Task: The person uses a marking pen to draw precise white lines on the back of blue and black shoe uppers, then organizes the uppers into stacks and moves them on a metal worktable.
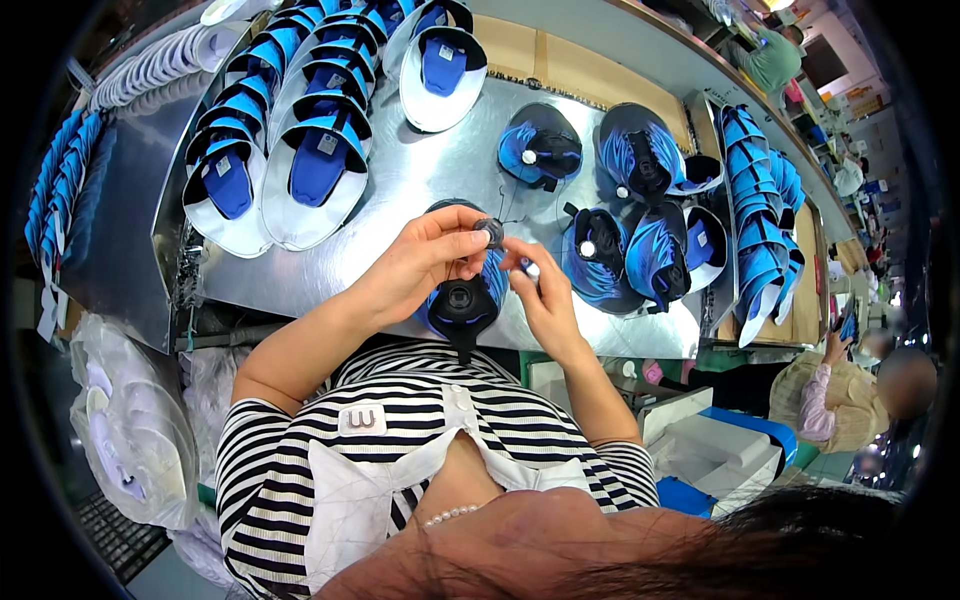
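left hand (437,245) pinches a black dial (490,232) (maybe to keep it still); right hand (547,305) curls round a white stick (530,269).

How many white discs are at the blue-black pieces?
3: one disc on the back middle piece, one at its right neighbour, one beside the right hand; some may be hidden.

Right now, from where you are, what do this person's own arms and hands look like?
The left hand and right hand are without gloves, and no watch or bracelet shows. Short black-and-white striped sleeves leave both forearms uncovered.
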Motion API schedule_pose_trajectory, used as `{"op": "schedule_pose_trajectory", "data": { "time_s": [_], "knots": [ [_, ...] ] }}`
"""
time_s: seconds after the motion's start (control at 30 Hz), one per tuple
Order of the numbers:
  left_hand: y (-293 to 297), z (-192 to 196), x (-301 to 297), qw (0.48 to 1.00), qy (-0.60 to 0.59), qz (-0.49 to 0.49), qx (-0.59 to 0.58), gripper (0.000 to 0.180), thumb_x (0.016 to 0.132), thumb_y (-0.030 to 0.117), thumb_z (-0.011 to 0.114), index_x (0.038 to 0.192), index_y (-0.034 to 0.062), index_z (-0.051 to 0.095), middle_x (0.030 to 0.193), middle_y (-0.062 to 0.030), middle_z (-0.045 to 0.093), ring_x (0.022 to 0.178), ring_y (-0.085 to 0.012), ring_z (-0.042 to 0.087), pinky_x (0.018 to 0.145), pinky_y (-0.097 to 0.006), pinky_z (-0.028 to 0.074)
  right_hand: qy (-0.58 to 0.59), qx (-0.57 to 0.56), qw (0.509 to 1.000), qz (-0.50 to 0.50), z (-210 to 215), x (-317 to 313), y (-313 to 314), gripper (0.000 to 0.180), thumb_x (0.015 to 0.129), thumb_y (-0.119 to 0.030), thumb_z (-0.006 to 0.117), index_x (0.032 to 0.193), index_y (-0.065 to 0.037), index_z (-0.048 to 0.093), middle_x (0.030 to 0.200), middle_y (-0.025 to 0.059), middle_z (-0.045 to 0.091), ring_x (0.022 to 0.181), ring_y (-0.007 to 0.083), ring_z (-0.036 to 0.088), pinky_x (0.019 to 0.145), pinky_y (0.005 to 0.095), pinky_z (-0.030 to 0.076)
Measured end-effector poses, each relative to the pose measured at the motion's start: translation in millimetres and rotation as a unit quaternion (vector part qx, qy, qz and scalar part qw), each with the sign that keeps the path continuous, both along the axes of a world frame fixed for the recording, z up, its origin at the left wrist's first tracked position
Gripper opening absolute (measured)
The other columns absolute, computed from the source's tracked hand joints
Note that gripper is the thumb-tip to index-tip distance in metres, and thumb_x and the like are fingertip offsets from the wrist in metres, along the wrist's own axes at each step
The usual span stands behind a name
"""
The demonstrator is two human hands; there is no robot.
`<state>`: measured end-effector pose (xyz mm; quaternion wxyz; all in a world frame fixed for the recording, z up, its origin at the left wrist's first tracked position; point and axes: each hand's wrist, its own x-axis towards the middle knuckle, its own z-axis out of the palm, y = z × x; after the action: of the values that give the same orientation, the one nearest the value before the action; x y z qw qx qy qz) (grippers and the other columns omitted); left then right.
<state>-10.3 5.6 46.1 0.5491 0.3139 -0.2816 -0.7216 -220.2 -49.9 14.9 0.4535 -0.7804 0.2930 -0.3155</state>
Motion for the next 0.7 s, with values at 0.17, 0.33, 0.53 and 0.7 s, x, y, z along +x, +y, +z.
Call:
{"op": "schedule_pose_trajectory", "data": {
  "time_s": [0.17, 0.33, 0.53, 0.7],
  "knots": [
    [0, 5, 0, 0.999, -0.006, 0.045, 0.031, 0.019, 0.096, 0.017, 0.058, 0.111, 0.0047, 0.058, 0.098, -0.0066, 0.066, 0.077, -0.0102, 0.06, 0.067, -0.022, 0.045, -0.07, 0.159, 0.983, 0.067, 2, 4, 15, 0.033, 0.098, -0.012, 0.054, 0.128, 0.0, 0.055, 0.095, 0.0063, 0.063, 0.092, 0.0145, 0.06, 0.085, 0.0275, 0.047],
    [3, -1, 6, 0.999, -0.021, -0.018, 0.039, 0.019, 0.097, 0.018, 0.056, 0.11, 0.0045, 0.057, 0.091, -0.0104, 0.067, 0.056, -0.0107, 0.057, 0.05, -0.019, 0.036, -0.11, 0.136, 0.984, -0.031, -12, 5, 4, 0.038, 0.103, -0.029, 0.046, 0.127, -0.001, 0.053, 0.087, 0.0042, 0.058, 0.077, 0.0094, 0.053, 0.068, 0.023, 0.042],
    [5, -9, 5, 0.992, -0.055, -0.103, 0.047, 0.022, 0.093, 0.019, 0.06, 0.107, 0.0027, 0.058, 0.086, -0.0084, 0.065, 0.056, -0.009, 0.056, 0.051, -0.017, 0.037, -0.123, 0.134, 0.982, -0.047, -6, 26, -9, 0.047, 0.104, -0.041, 0.034, 0.12, 0.001, 0.048, 0.066, 0.0019, 0.052, 0.054, 0.0056, 0.041, 0.047, 0.021, 0.03],
    [4, -11, 5, 0.99, -0.066, -0.115, 0.054, 0.02, 0.092, 0.018, 0.062, 0.105, 0.0024, 0.059, 0.085, -0.0079, 0.065, 0.054, -0.0076, 0.055, 0.051, -0.016, 0.039, -0.141, 0.099, 0.985, -0.028, -15, 25, -7, 0.043, 0.104, -0.036, 0.033, 0.12, 0.002, 0.047, 0.064, 0.0029, 0.054, 0.052, 0.0054, 0.039, 0.047, 0.0215, 0.029]
  ]
}}
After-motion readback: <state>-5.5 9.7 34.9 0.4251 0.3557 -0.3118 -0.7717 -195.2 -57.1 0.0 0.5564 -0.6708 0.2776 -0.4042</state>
